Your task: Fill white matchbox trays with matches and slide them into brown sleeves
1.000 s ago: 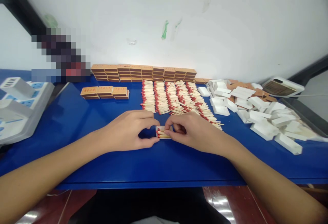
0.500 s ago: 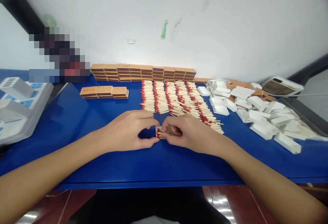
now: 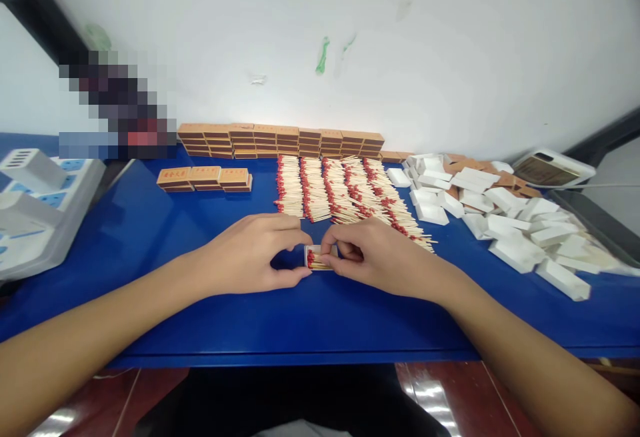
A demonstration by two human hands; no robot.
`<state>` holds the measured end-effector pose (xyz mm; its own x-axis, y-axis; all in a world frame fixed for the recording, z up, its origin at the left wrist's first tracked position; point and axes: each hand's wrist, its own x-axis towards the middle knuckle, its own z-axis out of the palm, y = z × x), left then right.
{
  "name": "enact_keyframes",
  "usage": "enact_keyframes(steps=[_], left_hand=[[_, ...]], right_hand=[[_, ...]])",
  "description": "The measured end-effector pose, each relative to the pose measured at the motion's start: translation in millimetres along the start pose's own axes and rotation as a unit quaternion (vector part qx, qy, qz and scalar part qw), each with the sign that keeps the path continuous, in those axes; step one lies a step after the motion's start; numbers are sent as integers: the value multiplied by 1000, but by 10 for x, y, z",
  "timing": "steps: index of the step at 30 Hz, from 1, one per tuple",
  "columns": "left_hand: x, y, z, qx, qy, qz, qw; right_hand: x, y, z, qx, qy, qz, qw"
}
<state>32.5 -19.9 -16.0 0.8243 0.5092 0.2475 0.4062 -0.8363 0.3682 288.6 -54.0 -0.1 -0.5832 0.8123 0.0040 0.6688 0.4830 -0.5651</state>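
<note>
On the blue table in front of me lies a small white matchbox tray with red-headed matches inside. My left hand has thumb and forefinger curved round its left end, holding the long sides. Over the right part of the tray, my right hand is closed in a pinch, fingertips at the tail ends of the matches; these fingers hide that end. Just beyond both hands, loose matches are laid out in several rows.
Stacked closed matchboxes line the wall, and a short row of matchboxes stands nearer at left. White trays and brown sleeves are heaped at right, beside a phone. A power strip sits far left.
My right fingers have lifted and shifted slightly right, showing more of the matches, which now lie lower in the tray. My left hand has stayed at the tray's left end.
</note>
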Motion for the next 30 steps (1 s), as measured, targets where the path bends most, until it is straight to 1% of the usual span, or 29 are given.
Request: enact_keyframes(steps=[5, 12, 15, 18, 19, 22, 24, 26, 30], left_hand=[[-2, 5, 2, 3, -2, -1, 1000], [-4, -1, 1, 2, 4, 3, 1000], [-3, -7, 1, 4, 1, 4, 1000], [-2, -11, -6, 14, -3, 2, 1000], [-1, -12, -9, 16, -5, 1, 1000], [-4, -13, -18, 16, -11, -3, 1000], [-9, -15, -18, 16, -11, -5, 1000], [-15, -18, -14, 16, -9, -5, 1000], [-23, -26, -6, 17, -5, -2, 1000]], right_hand=[[6, -3, -11, -12, 31, 8, 999], [4, -7, -8, -66, 23, 9, 998], [-27, 21, -86, -75, 58, 7, 996], [-117, 125, -271, -90, 108, 31, 990], [-159, 176, -349, -99, 104, 48, 988], [-293, 331, -558, -112, 13, 93, 989], [-357, 404, -634, -112, -15, 118, 987], [-381, 441, -647, -112, -31, 133, 984], [-347, 455, -568, -110, -59, 140, 982]])
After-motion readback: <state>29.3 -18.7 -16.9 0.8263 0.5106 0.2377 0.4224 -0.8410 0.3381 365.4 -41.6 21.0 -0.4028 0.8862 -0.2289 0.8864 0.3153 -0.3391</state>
